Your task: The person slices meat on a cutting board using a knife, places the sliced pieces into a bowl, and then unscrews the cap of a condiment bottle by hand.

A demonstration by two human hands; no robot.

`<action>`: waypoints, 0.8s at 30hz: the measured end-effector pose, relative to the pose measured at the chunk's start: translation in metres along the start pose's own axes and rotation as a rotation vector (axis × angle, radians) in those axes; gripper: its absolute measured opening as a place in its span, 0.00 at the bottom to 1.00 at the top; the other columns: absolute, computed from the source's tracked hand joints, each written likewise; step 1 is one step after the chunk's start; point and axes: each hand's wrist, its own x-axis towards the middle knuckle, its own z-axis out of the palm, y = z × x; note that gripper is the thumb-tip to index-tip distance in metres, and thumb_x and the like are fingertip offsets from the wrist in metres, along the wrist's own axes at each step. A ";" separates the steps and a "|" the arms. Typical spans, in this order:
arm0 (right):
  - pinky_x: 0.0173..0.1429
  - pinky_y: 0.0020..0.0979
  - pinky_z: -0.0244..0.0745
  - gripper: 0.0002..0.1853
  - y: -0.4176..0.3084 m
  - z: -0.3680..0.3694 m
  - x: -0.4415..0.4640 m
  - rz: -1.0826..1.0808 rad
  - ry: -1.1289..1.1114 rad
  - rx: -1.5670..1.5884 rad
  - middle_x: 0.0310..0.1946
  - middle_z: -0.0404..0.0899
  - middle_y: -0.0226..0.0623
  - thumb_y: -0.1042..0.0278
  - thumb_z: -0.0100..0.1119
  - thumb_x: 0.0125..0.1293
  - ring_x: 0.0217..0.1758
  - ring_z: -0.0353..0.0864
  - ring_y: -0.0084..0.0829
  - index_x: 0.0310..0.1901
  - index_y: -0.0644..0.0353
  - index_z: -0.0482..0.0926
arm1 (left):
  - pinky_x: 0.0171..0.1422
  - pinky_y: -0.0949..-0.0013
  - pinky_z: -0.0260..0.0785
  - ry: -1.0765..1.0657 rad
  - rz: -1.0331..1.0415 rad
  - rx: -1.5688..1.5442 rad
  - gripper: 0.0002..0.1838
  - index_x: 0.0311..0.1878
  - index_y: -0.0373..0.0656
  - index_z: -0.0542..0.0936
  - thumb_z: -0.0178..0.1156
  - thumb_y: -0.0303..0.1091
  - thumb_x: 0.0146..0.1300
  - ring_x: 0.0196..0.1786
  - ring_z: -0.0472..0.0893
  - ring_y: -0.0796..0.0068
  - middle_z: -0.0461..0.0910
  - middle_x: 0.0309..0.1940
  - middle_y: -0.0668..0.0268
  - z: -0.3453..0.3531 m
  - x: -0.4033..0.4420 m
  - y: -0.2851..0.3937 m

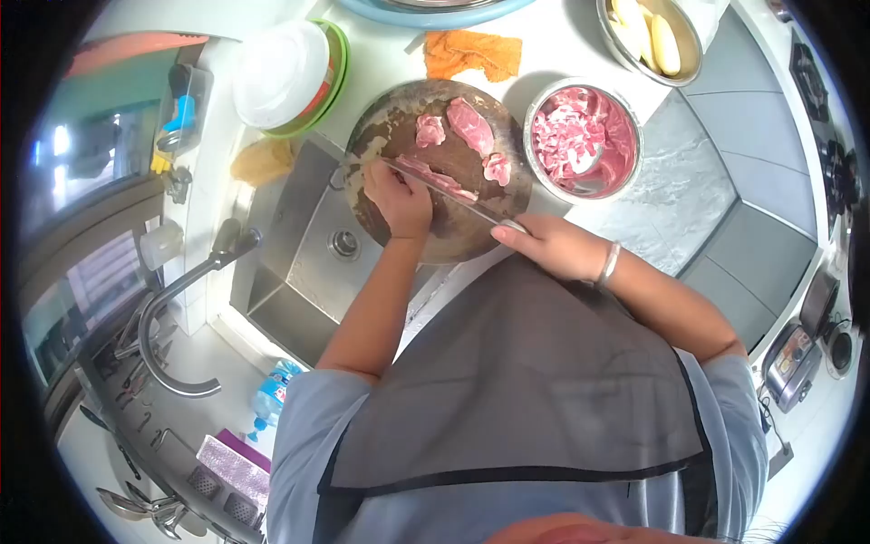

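We stand in a bright kitchen, where a white countertop [564, 45] borders a steel sink [308, 281] with a curved tap [148, 337]. To our left, a window [95, 286] catches strong glare on its panes. To our right lies a floor [757, 136] of large grey tiles, with another white counter [802, 435] beyond it. Light washes the surfaces pale.

On the surface [562, 36], a board [453, 238] is reaching over the right edge of the sink [313, 258]. Three meat pieces [469, 127] are lying on its far half; before them, a meat strip [439, 179] is lying alongside the knife [480, 211]. Right of the board, a bowl [641, 145] is holding more meat [580, 127]. Behind the board, a cloth [471, 54] is resting; plates [281, 72] are sitting left of it, beyond the sink.
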 end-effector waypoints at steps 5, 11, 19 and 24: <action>0.56 0.45 0.74 0.40 -0.013 0.002 0.052 -0.020 0.068 -0.182 0.41 0.82 0.62 0.33 0.39 0.76 0.48 0.83 0.56 0.43 0.73 0.80 | 0.53 0.47 0.63 0.088 0.197 0.025 0.14 0.49 0.38 0.73 0.56 0.34 0.64 0.51 0.73 0.41 0.74 0.47 0.49 0.002 0.009 -0.009; 0.55 0.46 0.74 0.40 -0.003 -0.002 0.040 -0.023 0.097 -0.238 0.39 0.81 0.60 0.32 0.40 0.74 0.45 0.82 0.56 0.39 0.71 0.80 | 0.53 0.44 0.62 0.066 0.036 0.145 0.13 0.47 0.39 0.73 0.56 0.34 0.63 0.51 0.74 0.46 0.75 0.46 0.53 -0.006 0.006 0.013; 0.51 0.41 0.73 0.38 0.000 -0.025 -0.029 0.154 -0.030 0.006 0.34 0.80 0.57 0.33 0.43 0.75 0.42 0.81 0.51 0.38 0.72 0.77 | 0.46 0.55 0.61 0.132 -0.092 -0.211 0.06 0.34 0.40 0.71 0.58 0.30 0.63 0.38 0.72 0.52 0.71 0.32 0.57 -0.004 0.003 0.011; 0.52 0.44 0.73 0.39 -0.013 -0.011 -0.011 0.106 -0.003 -0.081 0.36 0.80 0.60 0.33 0.42 0.75 0.44 0.81 0.54 0.38 0.72 0.78 | 0.46 0.53 0.59 0.130 0.066 -0.025 0.07 0.36 0.40 0.71 0.58 0.31 0.63 0.38 0.70 0.52 0.70 0.33 0.58 -0.003 0.003 0.001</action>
